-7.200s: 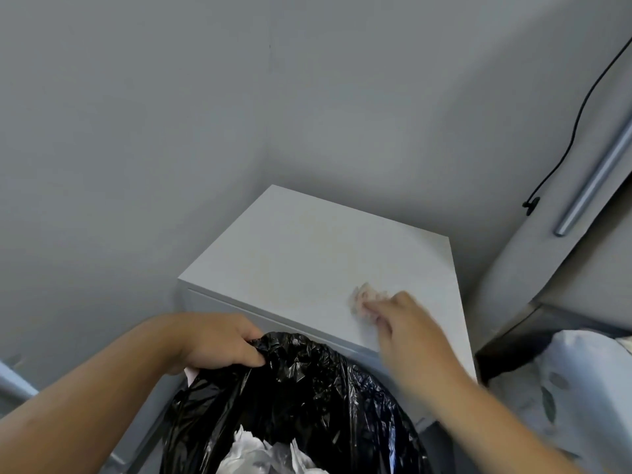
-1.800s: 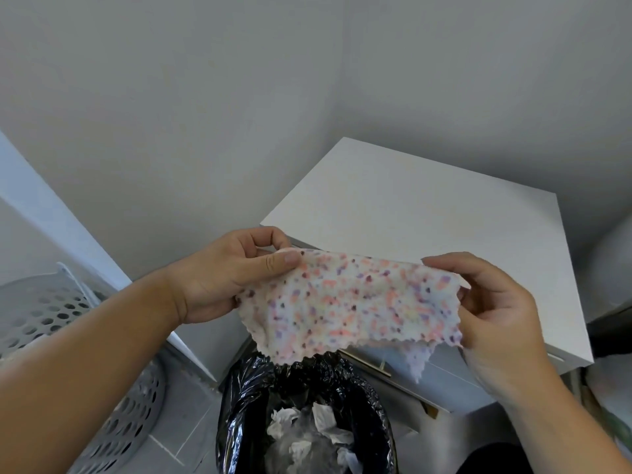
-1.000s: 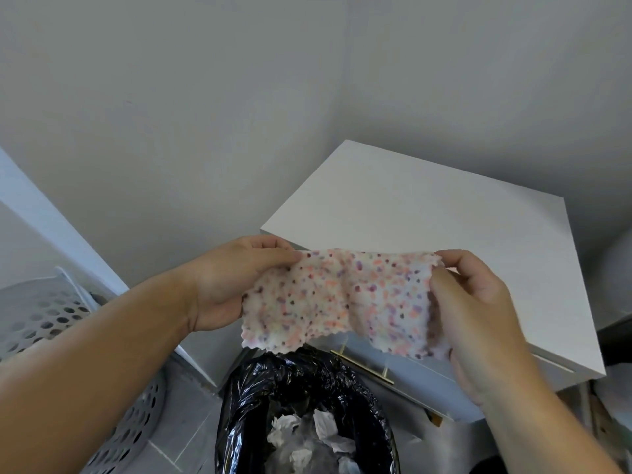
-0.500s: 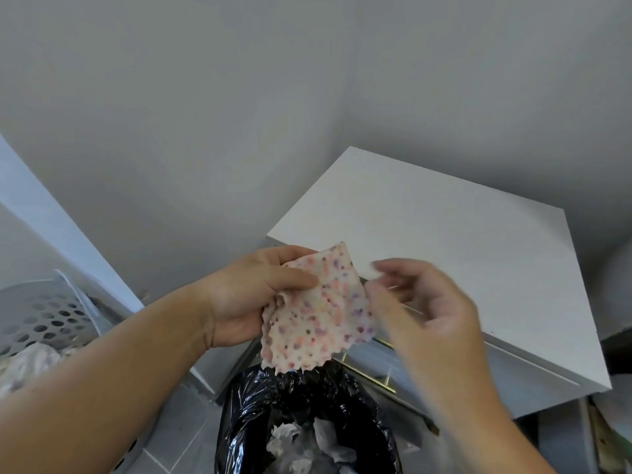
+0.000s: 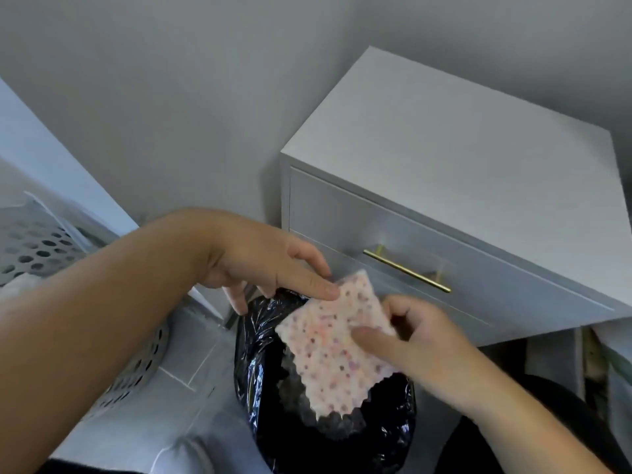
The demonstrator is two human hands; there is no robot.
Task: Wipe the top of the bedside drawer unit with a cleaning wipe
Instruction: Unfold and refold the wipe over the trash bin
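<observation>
The cleaning wipe [image 5: 337, 347], white with pink and purple speckles and a zigzag edge, hangs over the mouth of the black bin bag [image 5: 260, 364]. My right hand [image 5: 420, 347] pinches its right side between thumb and fingers. My left hand [image 5: 266, 265] has its fingers spread, the index fingertip touching the wipe's upper left corner. The white bedside drawer unit [image 5: 461, 159] stands in the corner to the upper right, its top bare. A gold bar handle [image 5: 407, 270] runs across the top drawer front, just behind the wipe.
A perforated grey laundry basket [image 5: 41, 248] stands on the tiled floor at the left. Grey walls meet behind the unit. A dark rounded object [image 5: 533, 436] sits at the lower right, with patterned fabric [image 5: 619, 381] at the right edge.
The wipe went from stretched between both hands to folded in my left hand, and now hangs from my right hand lower over the bin bag. The view has tilted downward.
</observation>
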